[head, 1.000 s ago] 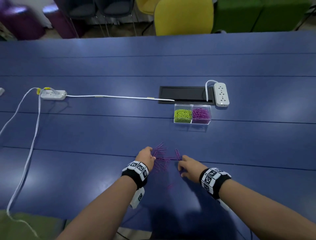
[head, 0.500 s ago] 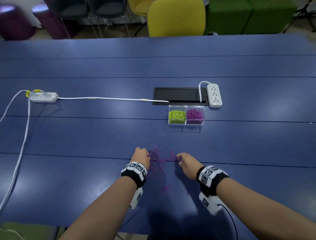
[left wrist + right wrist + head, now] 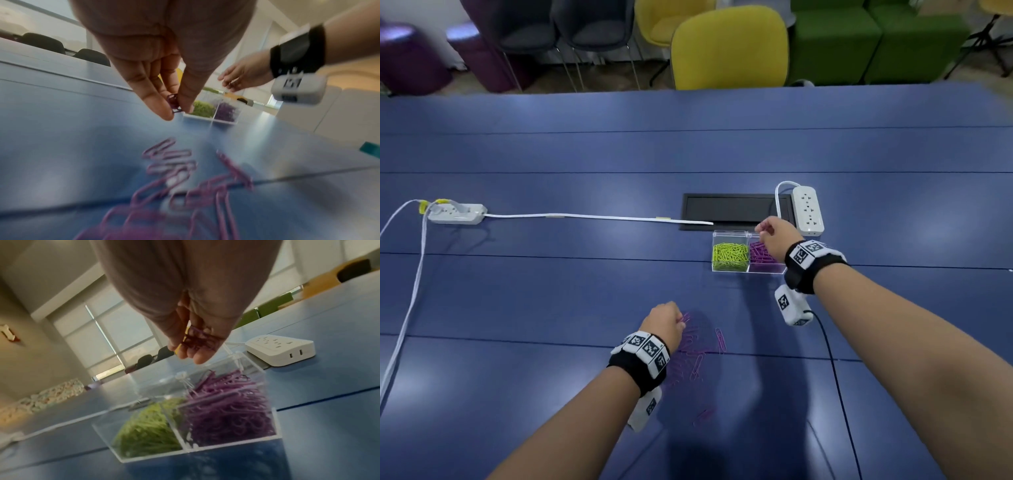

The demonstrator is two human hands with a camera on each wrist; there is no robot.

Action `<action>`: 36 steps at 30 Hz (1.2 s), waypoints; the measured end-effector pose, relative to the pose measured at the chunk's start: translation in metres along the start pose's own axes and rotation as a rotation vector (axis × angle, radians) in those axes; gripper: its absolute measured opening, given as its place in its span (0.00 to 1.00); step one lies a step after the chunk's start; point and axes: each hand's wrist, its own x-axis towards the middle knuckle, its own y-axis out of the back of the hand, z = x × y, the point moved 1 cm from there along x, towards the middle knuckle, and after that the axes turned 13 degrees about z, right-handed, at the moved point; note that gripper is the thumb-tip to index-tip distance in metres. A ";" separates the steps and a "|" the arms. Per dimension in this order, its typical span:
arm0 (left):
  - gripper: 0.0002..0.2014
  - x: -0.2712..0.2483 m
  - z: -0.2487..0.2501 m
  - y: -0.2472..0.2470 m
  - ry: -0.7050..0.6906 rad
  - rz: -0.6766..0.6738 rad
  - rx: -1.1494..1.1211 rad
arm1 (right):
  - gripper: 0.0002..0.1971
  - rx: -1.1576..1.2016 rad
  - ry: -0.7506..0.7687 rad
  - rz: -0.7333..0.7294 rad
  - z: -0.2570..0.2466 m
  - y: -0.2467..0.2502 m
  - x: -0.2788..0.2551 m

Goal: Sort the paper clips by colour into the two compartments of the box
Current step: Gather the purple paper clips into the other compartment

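A clear two-compartment box [image 3: 731,270] stands mid-table, green paper clips [image 3: 730,256] in its left half and purple clips [image 3: 761,257] in its right half. My right hand [image 3: 774,233] hovers above the purple compartment [image 3: 230,418], its fingers curled round a bunch of purple clips [image 3: 197,340]. Near the front edge, my left hand [image 3: 666,320] pinches purple clips [image 3: 174,104] between thumb and fingers. It hangs just over a loose heap of purple clips [image 3: 695,356] on the table; the same heap [image 3: 185,186] shows blurred in the left wrist view.
A white power strip [image 3: 808,209] lies just behind the box beside a black cable hatch [image 3: 732,210]. Another strip [image 3: 457,214] with white cords sits far left. A stray purple clip [image 3: 705,415] lies near the front edge. Chairs stand beyond the table.
My right hand left the heap and travelled up to the box with purple clips in its fingers. My left hand stayed at the heap and now pinches clips.
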 end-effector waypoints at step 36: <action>0.27 0.011 -0.018 -0.012 0.009 -0.020 -0.069 | 0.11 -0.138 0.222 -0.199 0.033 -0.112 -0.160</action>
